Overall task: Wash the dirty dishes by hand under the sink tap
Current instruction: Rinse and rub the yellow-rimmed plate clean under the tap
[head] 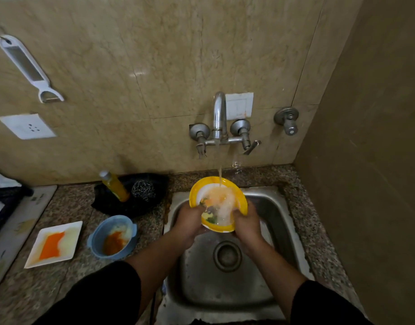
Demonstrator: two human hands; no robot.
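Observation:
A yellow-rimmed plate (197, 188) with a white centre and food scraps is tilted over the steel sink (267, 207). Water runs from the wall tap (219, 113) onto its middle. My left hand (190, 219) grips the plate's left edge, thumb on the face. My right hand (246, 221) holds the right lower edge, its fingers over the wet face. On the counter to the left stand a dirty blue bowl (96, 238) with orange sauce and a white square plate (54, 243) smeared orange.
A bottle of yellow dish liquid (115, 186) and a steel scrubber (143, 190) lie on a black cloth (131, 207) left of the sink. A stove edge (4, 207) is at far left. A wall (365, 160) closes the right side.

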